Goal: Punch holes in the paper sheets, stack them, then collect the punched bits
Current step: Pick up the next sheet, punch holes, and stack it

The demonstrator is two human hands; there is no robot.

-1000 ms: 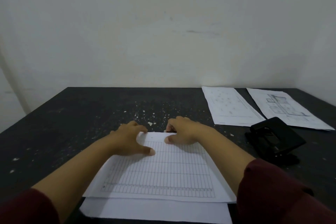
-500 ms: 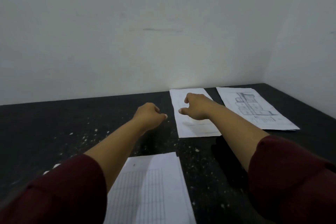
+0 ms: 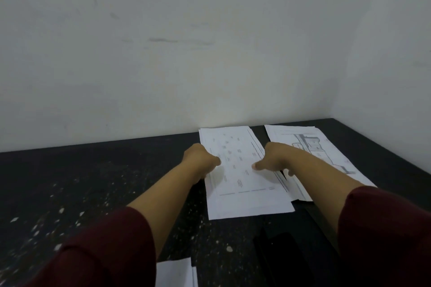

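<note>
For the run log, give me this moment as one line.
phase: fetching next sheet | left hand: grips printed sheet edge | right hand: on sheet | hole punch: idle

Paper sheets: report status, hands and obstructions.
Left hand grips middle sheet at left edge. Right hand holds right edge. Hole punch near, clear. Second sheet beside.

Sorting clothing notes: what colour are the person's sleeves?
Dark maroon, both the left sleeve and the right sleeve, seen in the head view.
</note>
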